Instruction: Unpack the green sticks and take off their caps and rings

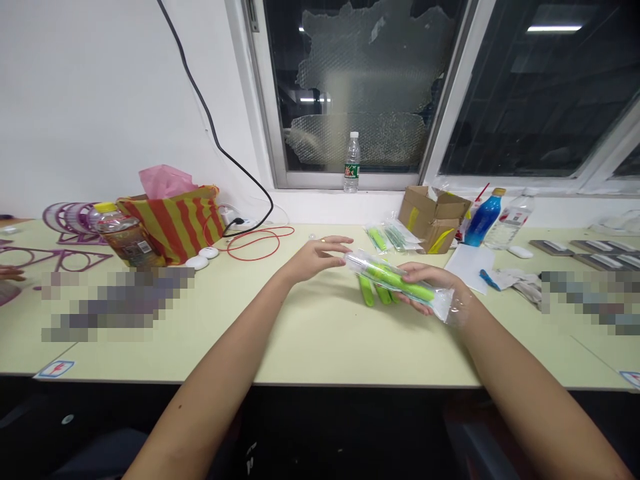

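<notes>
Bright green rod-shaped pieces fill a long clear plastic bag (395, 277), which my right hand (425, 283) holds around its right part above the table. My left hand (320, 259) is open, its fingers stretched toward the bag's left end; I cannot tell whether the fingertips touch it. Several loose green rods (367, 291) lie on the table beneath the bag, partly hidden by it and by my right hand. Behind, more flat clear packets (393, 237) with green pieces rest against an opened cardboard box (431, 220).
On the left stand a yellow-capped drink bottle (131, 237) and a striped bag (183, 223); a red cable (260, 247) curls nearby. At right are a blue bottle (484, 219), a clear bottle (510, 220), white paper (469, 267) and gloves (520, 283). Another person's hand (10, 273) shows far left.
</notes>
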{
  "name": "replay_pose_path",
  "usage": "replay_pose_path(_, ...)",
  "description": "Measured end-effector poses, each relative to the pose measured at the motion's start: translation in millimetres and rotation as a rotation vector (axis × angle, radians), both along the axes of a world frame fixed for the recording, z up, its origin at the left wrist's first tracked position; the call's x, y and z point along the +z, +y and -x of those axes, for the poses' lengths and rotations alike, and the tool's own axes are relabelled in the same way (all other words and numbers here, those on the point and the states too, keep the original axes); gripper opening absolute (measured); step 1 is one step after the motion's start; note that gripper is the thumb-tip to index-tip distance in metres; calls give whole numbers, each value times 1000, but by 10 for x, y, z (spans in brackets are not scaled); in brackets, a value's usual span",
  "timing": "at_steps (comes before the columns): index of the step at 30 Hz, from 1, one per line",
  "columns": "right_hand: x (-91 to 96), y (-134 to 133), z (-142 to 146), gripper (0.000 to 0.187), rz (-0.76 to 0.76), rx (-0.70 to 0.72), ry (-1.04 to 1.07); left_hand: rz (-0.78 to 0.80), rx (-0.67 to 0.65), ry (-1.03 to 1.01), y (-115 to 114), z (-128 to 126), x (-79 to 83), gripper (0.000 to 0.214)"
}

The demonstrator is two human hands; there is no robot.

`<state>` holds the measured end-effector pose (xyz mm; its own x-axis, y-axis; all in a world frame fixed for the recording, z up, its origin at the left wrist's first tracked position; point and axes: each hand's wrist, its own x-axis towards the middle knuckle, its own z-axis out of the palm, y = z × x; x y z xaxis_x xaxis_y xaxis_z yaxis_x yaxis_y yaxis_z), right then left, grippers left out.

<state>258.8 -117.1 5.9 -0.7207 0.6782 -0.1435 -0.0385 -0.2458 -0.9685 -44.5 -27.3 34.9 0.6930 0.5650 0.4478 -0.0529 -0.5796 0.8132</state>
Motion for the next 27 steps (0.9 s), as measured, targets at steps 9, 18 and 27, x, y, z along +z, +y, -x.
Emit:
replay_pose_path(9, 28, -4, -64, 23, 7, -21, 10, 551, 139, -661, 146, -1, 17, 23)
replay_pose_path(18, -2, -34, -295, 24, -18, -173, -98, 725, 345, -973, 236, 90, 90, 18)
replay_pose_path(27, 155, 502, -526, 24, -17, -778, 4, 823, 124, -623, -56, -277, -164, 24)
